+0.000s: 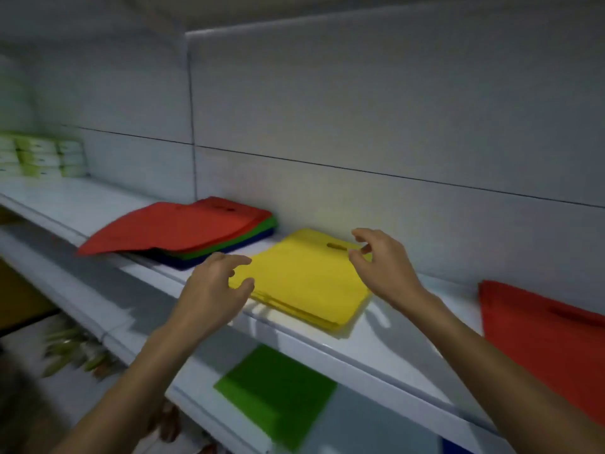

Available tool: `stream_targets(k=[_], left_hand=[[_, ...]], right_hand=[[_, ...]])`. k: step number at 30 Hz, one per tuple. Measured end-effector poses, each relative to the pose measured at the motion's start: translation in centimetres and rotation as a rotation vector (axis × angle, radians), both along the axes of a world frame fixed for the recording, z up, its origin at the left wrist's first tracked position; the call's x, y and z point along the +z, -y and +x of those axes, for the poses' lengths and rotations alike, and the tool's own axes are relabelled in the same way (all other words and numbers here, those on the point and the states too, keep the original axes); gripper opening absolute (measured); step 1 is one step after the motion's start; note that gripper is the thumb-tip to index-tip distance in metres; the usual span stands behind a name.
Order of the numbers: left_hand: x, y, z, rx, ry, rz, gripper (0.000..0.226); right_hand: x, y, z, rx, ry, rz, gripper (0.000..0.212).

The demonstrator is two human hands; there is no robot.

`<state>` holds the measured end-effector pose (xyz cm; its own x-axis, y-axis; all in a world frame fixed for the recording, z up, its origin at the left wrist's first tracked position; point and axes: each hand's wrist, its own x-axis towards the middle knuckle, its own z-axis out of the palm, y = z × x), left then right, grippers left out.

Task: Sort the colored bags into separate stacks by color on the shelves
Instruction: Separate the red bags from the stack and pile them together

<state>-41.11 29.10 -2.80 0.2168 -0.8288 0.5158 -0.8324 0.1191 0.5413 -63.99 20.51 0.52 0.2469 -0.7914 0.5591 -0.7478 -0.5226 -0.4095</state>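
Open-fingered, empty left hand (212, 285) and right hand (384, 265) over bright-yellow bags (304, 283); neat flat stack; oval handle slot (336, 246)

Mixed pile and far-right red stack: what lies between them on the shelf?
The yellow stack, with left hand and right hand at it; head view.

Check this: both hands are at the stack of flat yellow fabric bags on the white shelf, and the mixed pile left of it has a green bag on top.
Wrong on the top bag: the head view shows a flat red bag there, a green bag beneath it. The left hand and right hand are at the yellow bag stack on the white shelf.
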Motion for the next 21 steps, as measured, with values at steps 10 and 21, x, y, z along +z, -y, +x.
stream_targets(k=[10, 21], left_hand=[[-0.3, -2.9, 22.5, 0.180, 0.133, 0.048, 0.033], [-0.2, 8.0, 30.4, 0.059, 0.080, 0.072, 0.036]], right_hand=[[-1.0, 2.9, 23.7, 0.134, 0.014, 0.031, 0.042], [1.9, 11.0, 31.1, 0.027, -0.043, -0.004, 0.039]])
